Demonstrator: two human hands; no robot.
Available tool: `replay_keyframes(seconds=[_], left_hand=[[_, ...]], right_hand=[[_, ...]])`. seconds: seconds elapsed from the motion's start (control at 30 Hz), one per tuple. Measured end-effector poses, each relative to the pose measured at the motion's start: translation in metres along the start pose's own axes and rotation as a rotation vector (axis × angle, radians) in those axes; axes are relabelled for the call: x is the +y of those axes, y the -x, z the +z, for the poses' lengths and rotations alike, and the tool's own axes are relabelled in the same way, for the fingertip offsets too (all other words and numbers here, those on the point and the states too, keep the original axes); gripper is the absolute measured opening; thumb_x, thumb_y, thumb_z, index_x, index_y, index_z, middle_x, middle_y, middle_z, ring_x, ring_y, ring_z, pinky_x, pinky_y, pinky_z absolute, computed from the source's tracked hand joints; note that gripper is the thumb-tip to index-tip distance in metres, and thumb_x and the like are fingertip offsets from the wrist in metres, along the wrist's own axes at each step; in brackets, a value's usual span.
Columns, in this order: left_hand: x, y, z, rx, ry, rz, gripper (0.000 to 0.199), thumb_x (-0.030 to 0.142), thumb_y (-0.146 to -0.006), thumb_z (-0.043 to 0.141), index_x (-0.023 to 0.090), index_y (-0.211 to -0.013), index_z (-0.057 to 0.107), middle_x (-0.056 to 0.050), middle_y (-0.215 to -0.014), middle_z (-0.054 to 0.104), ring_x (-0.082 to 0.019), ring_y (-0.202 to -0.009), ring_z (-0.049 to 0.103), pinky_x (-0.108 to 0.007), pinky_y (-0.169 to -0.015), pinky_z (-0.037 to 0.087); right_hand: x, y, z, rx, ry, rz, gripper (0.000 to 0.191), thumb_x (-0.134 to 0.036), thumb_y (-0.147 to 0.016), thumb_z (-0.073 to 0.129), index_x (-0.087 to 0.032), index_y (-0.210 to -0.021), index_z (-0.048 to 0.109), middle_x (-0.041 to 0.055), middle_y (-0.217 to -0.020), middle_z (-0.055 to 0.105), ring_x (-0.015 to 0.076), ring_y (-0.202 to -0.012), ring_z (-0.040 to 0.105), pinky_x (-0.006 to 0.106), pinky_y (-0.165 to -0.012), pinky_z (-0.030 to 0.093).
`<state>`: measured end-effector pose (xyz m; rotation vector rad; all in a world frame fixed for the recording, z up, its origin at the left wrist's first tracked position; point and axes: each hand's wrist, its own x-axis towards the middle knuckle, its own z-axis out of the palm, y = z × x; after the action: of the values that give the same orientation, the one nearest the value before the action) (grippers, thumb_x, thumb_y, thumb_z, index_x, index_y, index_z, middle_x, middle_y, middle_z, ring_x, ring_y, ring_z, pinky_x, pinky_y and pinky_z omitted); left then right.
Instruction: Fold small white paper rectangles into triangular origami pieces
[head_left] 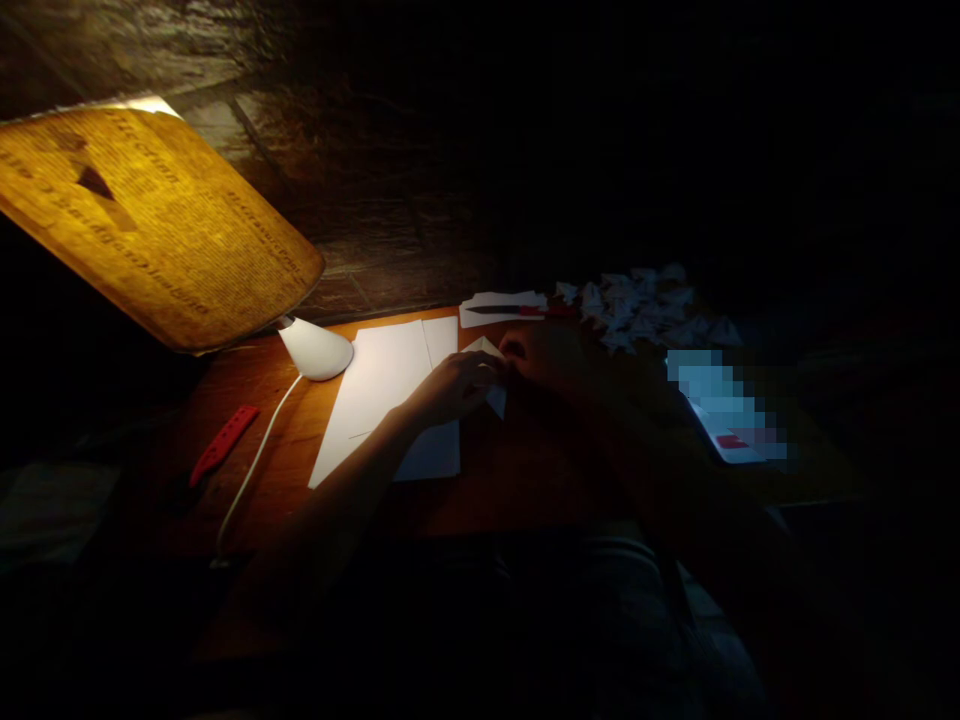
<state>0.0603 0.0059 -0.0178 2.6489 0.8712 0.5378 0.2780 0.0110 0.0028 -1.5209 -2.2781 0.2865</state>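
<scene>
A small piece of folded white paper (497, 400) is between my two hands over the desk; its peak shows above my fingers and a pointed corner hangs below. My left hand (456, 386) grips it from the left, fingers closed over its face. At the right edge of the paper, my right hand (544, 352) is in deep shadow with its fingers curled in, apparently pinching that edge. Beneath and left of my left hand lie white paper sheets (390, 370). Behind the hands, a knife (495, 310) with a dark blade and a red part rests on a white paper piece (469, 320).
A lamp with a yellow printed shade (165, 220) and white base (315, 352) stands at left, its white cord (259, 465) running forward. Near it lies a red strap-like object (225, 443). Several folded paper shapes (630, 305) are piled back right, beside a lit phone (739, 440).
</scene>
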Motion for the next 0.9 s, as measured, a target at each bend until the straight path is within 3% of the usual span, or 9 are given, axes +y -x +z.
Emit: replay_keyframes(seconds=[0.4, 0.47, 0.63, 0.77, 0.9], left_hand=[[-0.007, 0.001, 0.005, 0.018, 0.019, 0.029, 0.025, 0.020, -0.091, 0.057, 0.024, -0.106, 0.077, -0.009, -0.132, 0.073, -0.026, -0.121, 0.069, -0.047, -0.104, 0.056], [-0.010, 0.002, 0.008, 0.031, -0.001, 0.015, 0.029, 0.021, -0.090, 0.059, 0.024, -0.115, 0.073, -0.010, -0.132, 0.072, -0.028, -0.125, 0.066, -0.049, -0.106, 0.053], [-0.012, 0.007, 0.008, 0.160, -0.157, -0.214, 0.052, 0.031, -0.089, 0.067, 0.019, -0.138, 0.055, -0.016, -0.141, 0.063, -0.035, -0.129, 0.058, -0.054, -0.107, 0.049], [-0.021, 0.009, 0.007, 0.320, -0.196, -0.419, 0.045, 0.032, -0.094, 0.064, 0.020, -0.136, 0.052, -0.017, -0.137, 0.063, -0.036, -0.125, 0.058, -0.056, -0.107, 0.046], [-0.034, 0.010, 0.009, 0.405, -0.046, -0.475, 0.044, 0.023, -0.084, 0.074, 0.023, -0.124, 0.058, -0.010, -0.112, 0.073, -0.033, -0.114, 0.064, -0.055, -0.105, 0.046]], right_hand=[[-0.001, -0.001, 0.005, 0.019, -0.001, 0.008, 0.019, -0.024, -0.095, 0.062, -0.021, -0.103, 0.079, 0.0071, -0.105, 0.080, 0.0213, -0.093, 0.069, 0.031, -0.076, 0.042], [0.002, 0.000, 0.005, 0.032, -0.033, 0.017, 0.020, -0.023, -0.097, 0.060, -0.021, -0.105, 0.078, 0.0071, -0.108, 0.080, 0.0213, -0.095, 0.069, 0.031, -0.078, 0.044], [0.001, 0.005, -0.001, 0.031, -0.088, 0.036, 0.019, -0.033, -0.096, 0.066, -0.019, -0.105, 0.076, 0.0075, -0.105, 0.080, 0.0202, -0.090, 0.069, 0.030, -0.074, 0.042], [-0.005, 0.007, -0.001, -0.019, -0.104, 0.018, 0.029, -0.047, -0.097, 0.067, -0.018, -0.100, 0.073, 0.0067, -0.096, 0.078, 0.0188, -0.080, 0.066, 0.030, -0.068, 0.038], [-0.006, 0.007, 0.006, -0.083, -0.156, 0.010, 0.039, -0.052, -0.092, 0.072, -0.020, -0.114, 0.071, 0.0058, -0.097, 0.077, 0.0207, -0.081, 0.067, 0.031, -0.067, 0.040]])
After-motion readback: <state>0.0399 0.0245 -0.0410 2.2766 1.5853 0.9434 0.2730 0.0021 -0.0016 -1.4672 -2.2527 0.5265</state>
